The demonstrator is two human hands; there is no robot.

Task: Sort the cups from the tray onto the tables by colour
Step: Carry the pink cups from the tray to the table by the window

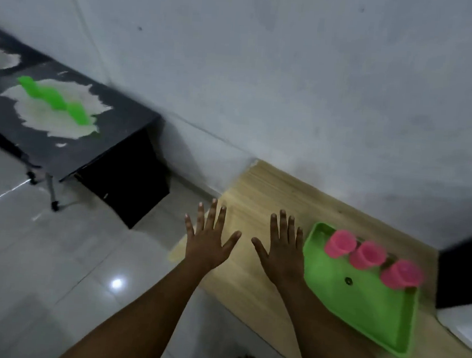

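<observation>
Seemingly about halfway through, the sort had the green cups point(55, 100) lying blurred on the dark table point(62, 148) at the upper left of the frame. Three pink cups point(368, 255) stood upright in a row inside the green tray point(360, 307) on the wooden table point(270, 193) at the lower right, not yet moved. The left hand point(208, 240) and right hand point(283, 250) hovered at centre, fingers spread wide, holding nothing.
</observation>
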